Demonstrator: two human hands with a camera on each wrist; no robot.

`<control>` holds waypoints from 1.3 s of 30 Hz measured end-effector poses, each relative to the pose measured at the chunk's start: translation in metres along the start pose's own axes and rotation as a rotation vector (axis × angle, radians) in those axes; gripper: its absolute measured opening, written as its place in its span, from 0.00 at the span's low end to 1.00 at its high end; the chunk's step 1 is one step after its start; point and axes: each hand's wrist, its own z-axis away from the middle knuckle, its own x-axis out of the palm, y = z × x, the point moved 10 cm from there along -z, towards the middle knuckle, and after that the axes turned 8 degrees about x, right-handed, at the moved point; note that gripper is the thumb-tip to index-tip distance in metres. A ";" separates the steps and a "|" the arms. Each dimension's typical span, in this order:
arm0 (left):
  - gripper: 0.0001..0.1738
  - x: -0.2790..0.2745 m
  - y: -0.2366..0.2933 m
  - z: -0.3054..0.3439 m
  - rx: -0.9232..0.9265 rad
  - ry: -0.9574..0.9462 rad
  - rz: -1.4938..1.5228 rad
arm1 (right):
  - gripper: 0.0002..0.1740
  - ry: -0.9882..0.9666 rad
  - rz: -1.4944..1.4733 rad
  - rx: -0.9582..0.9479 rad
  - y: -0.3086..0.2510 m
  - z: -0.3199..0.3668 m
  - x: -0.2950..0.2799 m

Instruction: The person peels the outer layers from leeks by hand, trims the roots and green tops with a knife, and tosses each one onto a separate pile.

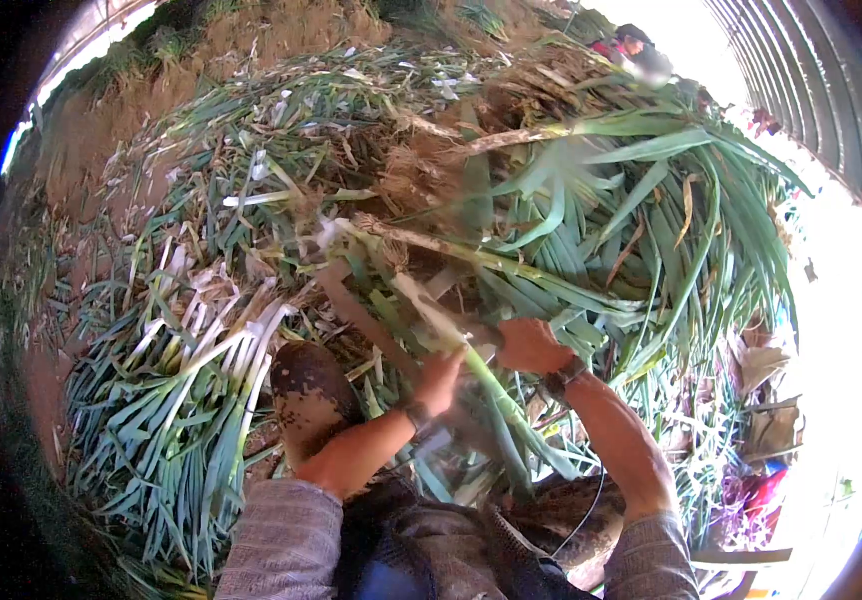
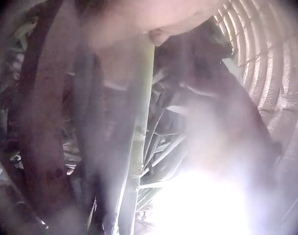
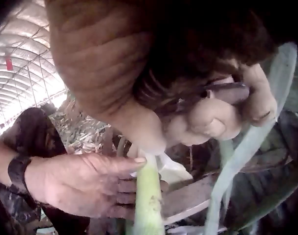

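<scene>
A pale-stemmed leek (image 1: 486, 370) slants between the two hands, its white end up and left, its green leaves down toward the lap. My left hand (image 1: 439, 382) holds its stem, and in the right wrist view the thumb lies along the leek (image 3: 149, 200) with the fingers behind. Beside it, on the right, my right hand (image 1: 531, 346) has its fingers curled round a dark handle (image 3: 229, 92); I cannot tell what tool it belongs to. The right thumb tip is right at the leek's stem. In the left wrist view the stem (image 2: 141, 132) runs down from the hand.
Trimmed leeks (image 1: 201, 390) lie bundled at the left. A big heap of leafy leeks (image 1: 641, 230) with roots is at the right. A board-like strip (image 1: 366, 315) lies behind the left hand. Leaf scraps cover the ground, and a person (image 1: 631, 45) is far back.
</scene>
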 end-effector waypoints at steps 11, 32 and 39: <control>0.20 0.010 0.014 0.012 -0.075 0.096 0.290 | 0.19 0.009 0.120 0.014 -0.022 -0.012 -0.019; 0.17 0.000 0.095 0.010 -0.085 0.286 0.259 | 0.26 0.101 -0.088 0.082 0.090 0.109 0.035; 0.26 -0.015 0.141 -0.037 0.079 0.139 0.442 | 0.21 0.265 -0.272 -0.012 0.075 0.137 -0.004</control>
